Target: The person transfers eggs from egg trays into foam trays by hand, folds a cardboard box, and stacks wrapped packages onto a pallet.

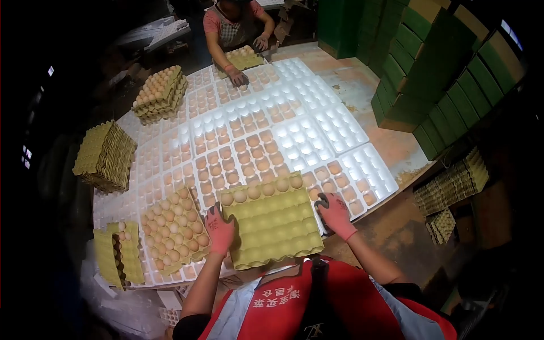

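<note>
A pulp egg tray (275,224) lies in front of me, with one row of brown eggs along its far edge and bare cups nearer me. My left hand (220,229), in a pink glove with dark fingertips, is closed at the tray's left edge. Beyond the right edge, my right hand (337,216), gloved alike, has bent fingers over a clear plastic egg tray (356,208) partly filled with eggs; what it grips, if anything, is hidden. Left of my left hand sits a full pulp tray of eggs (174,228).
Plastic trays (306,141), some holding eggs, cover the table. Stacked pulp trays (105,156) and a stack with eggs (160,93) stand left. A co-worker (232,28) reaches across the far side. Green boxes (405,62) rise at right.
</note>
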`<state>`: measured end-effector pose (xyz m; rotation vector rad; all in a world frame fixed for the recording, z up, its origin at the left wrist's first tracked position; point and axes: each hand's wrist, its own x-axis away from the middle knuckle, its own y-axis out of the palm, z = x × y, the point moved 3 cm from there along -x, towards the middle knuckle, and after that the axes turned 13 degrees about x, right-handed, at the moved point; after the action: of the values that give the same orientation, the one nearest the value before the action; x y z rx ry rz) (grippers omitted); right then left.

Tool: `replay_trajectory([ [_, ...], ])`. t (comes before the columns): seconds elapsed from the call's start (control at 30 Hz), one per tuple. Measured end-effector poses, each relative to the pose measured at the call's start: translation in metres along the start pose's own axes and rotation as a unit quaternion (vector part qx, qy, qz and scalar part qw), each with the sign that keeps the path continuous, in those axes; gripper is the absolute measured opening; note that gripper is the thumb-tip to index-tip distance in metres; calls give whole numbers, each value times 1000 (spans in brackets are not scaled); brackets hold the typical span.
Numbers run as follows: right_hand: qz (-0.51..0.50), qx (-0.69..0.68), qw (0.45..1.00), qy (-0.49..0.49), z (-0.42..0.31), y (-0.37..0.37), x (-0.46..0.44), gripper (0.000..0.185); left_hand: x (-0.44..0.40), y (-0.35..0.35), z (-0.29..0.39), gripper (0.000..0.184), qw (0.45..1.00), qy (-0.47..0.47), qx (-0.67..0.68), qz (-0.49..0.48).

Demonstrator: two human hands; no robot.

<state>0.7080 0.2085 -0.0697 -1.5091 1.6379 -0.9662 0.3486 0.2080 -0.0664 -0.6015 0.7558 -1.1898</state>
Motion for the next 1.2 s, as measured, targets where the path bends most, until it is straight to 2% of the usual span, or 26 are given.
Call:
replay_trajectory([
  [0.07,75,20,988,-136,-23,-12,-27,35,-8,20,58,51,991,97,75,-44],
  [0.17,126,129,912,-368,-42,22,-74,37,-29,79,118,54,967,218,-35,-130],
  [0.27,-90,282,901,-317,-43,34,-100,45,-43,104,110,47,942,185,-199,-195],
  [0.3,-66,231,910,-337,-41,27,-102,40,-47,106,107,45,940,196,-197,-195],
  [0.37,-57,-19,976,-210,-41,-2,-101,36,-49,107,102,42,940,209,-187,-196],
  [0.43,-56,-332,939,-72,-35,-4,-116,41,-59,88,112,30,970,185,-59,-144],
  [0.47,-51,-318,943,-76,-36,3,-122,39,-57,79,113,25,978,170,6,-118],
  [0.5,-82,-211,969,-101,-37,14,-121,36,-56,77,90,33,978,13,186,-92],
  [0.53,-105,-104,982,-121,-52,9,-116,34,-59,68,79,34,908,-71,409,-61],
  [0.6,-103,110,960,-237,-67,43,-113,31,-57,56,55,31,704,-323,628,-73],
  [0.63,-104,222,923,-298,-71,58,-111,29,-64,60,33,30,818,-224,514,-130],
  [0.67,-93,235,924,-288,-73,61,-117,29,-70,61,46,30,880,-134,432,-146],
  [0.7,-83,249,924,-278,-73,63,-122,30,-70,63,59,28,961,-26,233,-147],
  [0.73,-77,260,924,-269,-74,64,-123,30,-64,57,79,26,987,76,19,-139],
  [0.77,-65,142,963,-221,-94,3,-107,32,-71,78,64,33,967,105,-95,-210],
  [0.8,-47,38,978,-198,-80,3,-114,28,-79,86,57,36,958,104,-122,-237],
  [0.83,-153,-187,965,-106,-63,17,-128,30,-87,78,65,39,939,149,-175,-257],
  [0.87,-252,-398,882,1,-65,20,-128,32,-87,70,70,41,912,193,-226,-282],
  [0.9,-297,-491,817,60,-66,22,-124,40,-83,67,62,41,918,197,-188,-290],
  [0.93,-296,-507,808,44,-79,24,-122,51,-82,60,55,41,922,202,-152,-293],
  [1.0,-343,-543,767,-2,-108,27,-116,50,-80,55,51,42,924,210,-129,-293],
  [1.07,-276,-477,833,-39,-140,31,-113,45,-79,59,64,45,919,216,-152,-292],
  [1.1,-197,-431,875,-95,-147,43,-116,43,-77,59,54,50,948,214,-68,-225],
  [1.13,-94,-281,943,-152,-156,44,-115,47,-72,45,43,48,967,92,147,-185],
  [1.17,-93,-161,966,-181,-168,44,-110,46,-63,25,29,46,925,-36,353,-135],
  [1.2,-88,-42,974,-204,-179,45,-103,46,-56,8,9,44,827,-161,533,-81],
])
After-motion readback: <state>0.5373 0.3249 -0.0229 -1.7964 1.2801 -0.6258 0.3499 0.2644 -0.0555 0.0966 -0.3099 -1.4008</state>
